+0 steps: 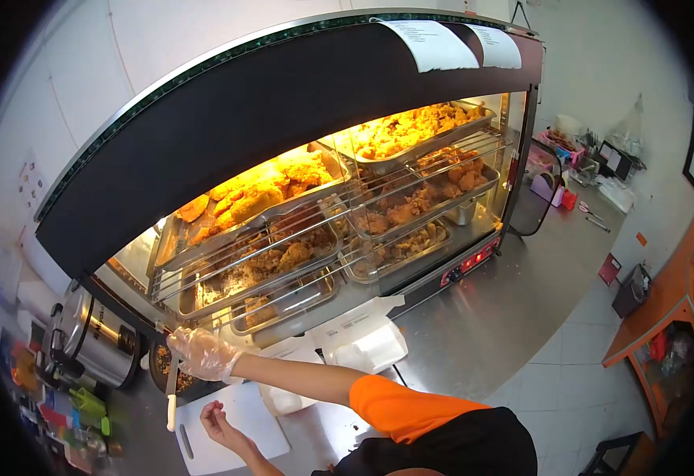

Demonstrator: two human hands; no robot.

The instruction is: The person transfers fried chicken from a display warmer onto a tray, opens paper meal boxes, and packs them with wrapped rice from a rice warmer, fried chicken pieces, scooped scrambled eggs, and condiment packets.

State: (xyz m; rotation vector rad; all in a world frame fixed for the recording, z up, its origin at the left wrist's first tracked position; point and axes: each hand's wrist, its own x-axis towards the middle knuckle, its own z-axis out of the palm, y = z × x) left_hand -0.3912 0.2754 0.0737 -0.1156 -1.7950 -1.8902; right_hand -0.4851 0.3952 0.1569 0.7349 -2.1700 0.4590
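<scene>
My right hand (pixel 204 355), in a clear plastic glove, is at the lower left corner of the heated display cabinet (pixel 283 135). Its fingers are curled, and what they grip cannot be made out. Just below the glove is a knife (pixel 172 412) with a pale handle, its blade pointing up beside the fingers. My left hand (pixel 226 430) is bare and hovers over a white cutting board (pixel 264 420), fingers curled in with nothing in them. A dark pan (pixel 161 363) with crumbs sits partly behind the glove. An opened white box (pixel 371 345) stands right of the glove.
Metal trays of fried food (pixel 283 186) fill the cabinet's wire shelves. A steel cooker (pixel 97 337) stands at the left. The steel counter (pixel 521 293) runs right to scissors (pixel 589 210) and a pink basket (pixel 561 147). An orange shelf unit (pixel 648 317) is at far right.
</scene>
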